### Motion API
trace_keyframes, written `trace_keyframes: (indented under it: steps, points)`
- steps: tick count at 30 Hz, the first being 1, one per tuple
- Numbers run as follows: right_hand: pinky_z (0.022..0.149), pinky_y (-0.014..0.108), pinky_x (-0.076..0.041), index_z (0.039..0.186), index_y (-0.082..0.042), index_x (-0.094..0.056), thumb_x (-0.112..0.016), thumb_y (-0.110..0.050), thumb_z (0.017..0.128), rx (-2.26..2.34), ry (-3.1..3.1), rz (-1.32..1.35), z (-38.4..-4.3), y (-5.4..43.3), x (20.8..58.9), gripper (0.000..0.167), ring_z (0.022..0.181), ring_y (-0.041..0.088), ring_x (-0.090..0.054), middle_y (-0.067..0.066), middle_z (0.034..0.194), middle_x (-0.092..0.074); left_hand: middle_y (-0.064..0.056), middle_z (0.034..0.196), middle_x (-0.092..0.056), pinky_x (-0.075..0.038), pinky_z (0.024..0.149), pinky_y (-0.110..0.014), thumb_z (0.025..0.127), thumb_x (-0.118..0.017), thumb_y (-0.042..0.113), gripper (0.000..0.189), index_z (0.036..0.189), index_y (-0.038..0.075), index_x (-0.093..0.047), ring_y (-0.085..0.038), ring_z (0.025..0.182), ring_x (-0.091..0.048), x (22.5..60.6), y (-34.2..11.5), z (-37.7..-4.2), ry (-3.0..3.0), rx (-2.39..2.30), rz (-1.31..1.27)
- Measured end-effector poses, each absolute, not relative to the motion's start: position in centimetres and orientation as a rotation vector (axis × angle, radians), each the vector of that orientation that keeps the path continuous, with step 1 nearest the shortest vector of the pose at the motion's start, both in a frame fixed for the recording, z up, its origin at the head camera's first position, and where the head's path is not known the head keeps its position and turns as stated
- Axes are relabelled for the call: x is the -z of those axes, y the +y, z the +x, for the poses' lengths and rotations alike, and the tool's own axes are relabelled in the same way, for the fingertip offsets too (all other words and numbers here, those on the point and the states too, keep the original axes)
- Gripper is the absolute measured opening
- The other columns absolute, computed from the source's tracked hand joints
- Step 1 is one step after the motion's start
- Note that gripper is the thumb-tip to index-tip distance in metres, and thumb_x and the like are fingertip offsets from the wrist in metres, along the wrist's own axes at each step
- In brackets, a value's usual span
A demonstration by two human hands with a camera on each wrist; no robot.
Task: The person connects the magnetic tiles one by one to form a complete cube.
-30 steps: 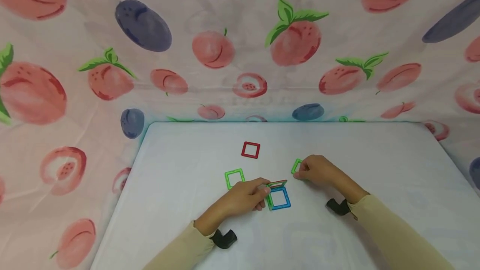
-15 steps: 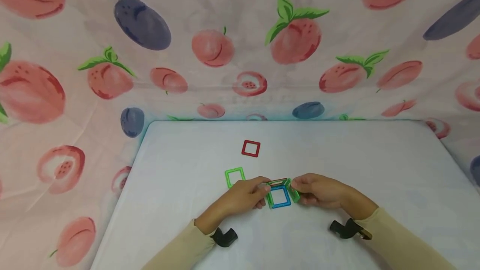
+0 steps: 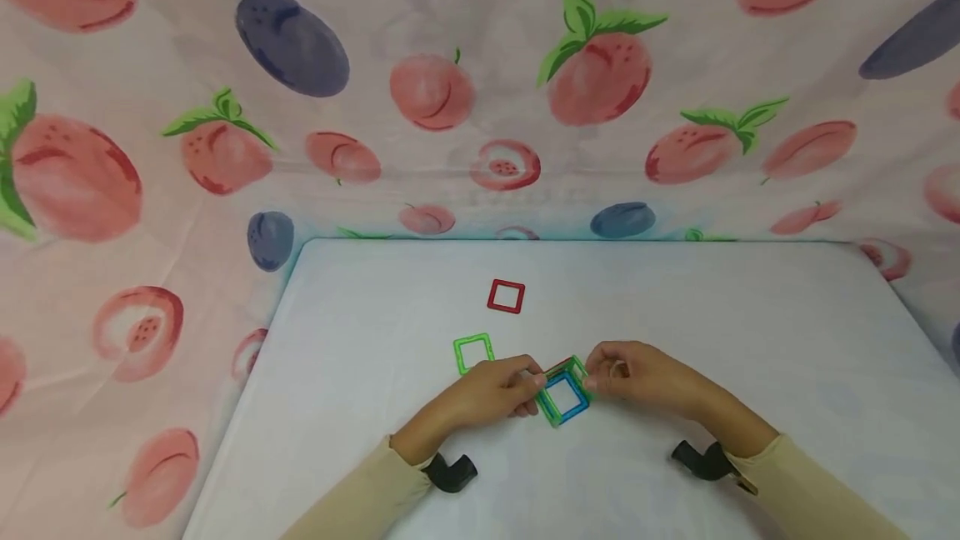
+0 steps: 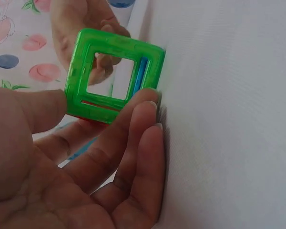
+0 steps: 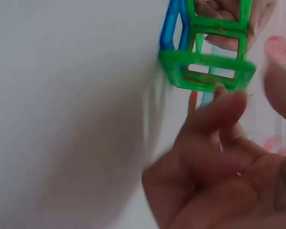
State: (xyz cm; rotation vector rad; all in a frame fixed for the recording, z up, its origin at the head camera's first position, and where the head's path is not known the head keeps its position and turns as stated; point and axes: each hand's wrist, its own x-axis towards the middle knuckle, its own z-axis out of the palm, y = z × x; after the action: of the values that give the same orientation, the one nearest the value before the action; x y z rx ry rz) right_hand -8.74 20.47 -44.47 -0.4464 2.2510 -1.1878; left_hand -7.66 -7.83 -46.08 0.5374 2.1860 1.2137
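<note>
A small open box of magnetic tiles stands on the table between both hands. Its base is a blue square tile (image 3: 576, 412), with green tiles at the left and right and a red one at the back. My left hand (image 3: 487, 394) pinches the left green tile (image 4: 76, 71) between thumb and fingers. Close to the right green tile (image 5: 207, 59) is my right hand (image 3: 648, 377). In the right wrist view its fingertips (image 5: 233, 102) are at that tile's edge, and the thumb is apart from it. Whether they touch the tile cannot be told.
A loose green square tile (image 3: 471, 337) lies behind the left hand, partly covered by it. Farther back lies a red square tile (image 3: 522, 298). A fruit-patterned cloth (image 3: 345, 207) hangs behind the white table (image 3: 360, 298). Black curved pieces (image 3: 450, 473) sit at both wrists.
The right hand has brought a green tile in from the right to the box's right side, and its grip has loosened. The box has turned slightly; the left hand stays on it.
</note>
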Motion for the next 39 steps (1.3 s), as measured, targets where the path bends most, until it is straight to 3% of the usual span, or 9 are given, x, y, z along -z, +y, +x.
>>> trace_keyframes:
  steps: [3,6,15,23,31,35,39]
  points:
    - [0.065,0.024,-0.046,0.099,-0.018,-0.073,-0.078,-0.027,0.091,1.100,2.491,-0.630,-8.3,20.2,44.1,0.013,0.076,0.007,-0.053,-0.008,0.083,-0.061,0.007,0.082,-0.074,-0.048,0.068,-0.022,0.105,-0.054,0.043,0.026,0.100,0.023,-0.069,-0.006,0.074,-0.064,45.9,-7.8,-7.7,2.195,-1.179,0.574]
    - [0.062,0.022,-0.046,0.098,-0.019,-0.076,-0.080,-0.021,0.089,1.068,2.626,-0.777,-8.1,19.6,43.9,0.010,0.071,0.002,-0.051,-0.014,0.082,-0.061,0.007,0.081,-0.074,-0.046,0.068,-0.023,0.104,-0.057,0.044,0.028,0.092,0.023,-0.070,-0.004,0.074,-0.061,45.7,-7.9,-7.6,2.206,-1.153,0.609]
    - [0.061,0.021,-0.043,0.102,-0.020,-0.078,-0.077,-0.023,0.092,0.969,2.606,-0.792,-8.9,18.8,43.2,0.011,0.069,0.004,-0.049,-0.014,0.084,-0.064,0.007,0.078,-0.074,-0.042,0.064,-0.022,0.102,-0.062,0.038,0.019,0.108,0.021,-0.057,-0.005,0.071,-0.062,45.4,-7.5,-7.1,2.193,-1.150,0.615]
    - [0.059,0.022,-0.042,0.100,-0.020,-0.079,-0.076,-0.026,0.093,0.925,2.571,-0.782,-10.2,18.2,42.6,0.010,0.068,0.006,-0.048,-0.013,0.080,-0.064,0.005,0.076,-0.070,-0.041,0.061,-0.021,0.106,-0.053,0.034,0.017,0.101,0.020,-0.061,-0.003,0.065,-0.054,45.7,-7.2,-7.0,2.243,-1.118,0.668]
    - [0.068,0.025,-0.048,0.114,-0.020,-0.078,-0.074,-0.026,0.095,0.817,2.430,-1.047,-15.5,14.3,40.8,0.020,0.074,0.012,-0.054,-0.010,0.086,-0.064,0.012,0.070,-0.059,-0.038,0.058,-0.020,0.107,-0.051,0.035,0.024,0.090,0.021,-0.060,-0.003,0.060,-0.049,45.9,-7.2,-6.8,2.281,-1.103,0.718]
    - [0.074,0.026,-0.048,0.126,-0.023,-0.074,-0.070,-0.020,0.098,0.702,2.236,-1.093,-18.1,11.6,41.3,0.028,0.080,0.012,-0.055,-0.008,0.095,-0.065,0.008,0.071,-0.063,-0.038,0.060,-0.019,0.107,-0.051,0.035,0.025,0.089,0.020,-0.061,-0.002,0.061,-0.049,45.6,-7.3,-6.8,2.266,-1.112,0.714]
    - [0.076,0.024,-0.048,0.126,-0.027,-0.074,-0.072,-0.017,0.096,0.537,2.136,-1.120,-19.3,9.3,42.6,0.031,0.082,0.008,-0.055,-0.010,0.098,-0.068,0.002,0.074,-0.067,-0.038,0.060,-0.018,0.107,-0.051,0.034,0.026,0.090,0.018,-0.062,-0.002,0.061,-0.050,45.5,-7.3,-6.8,2.245,-1.119,0.730]
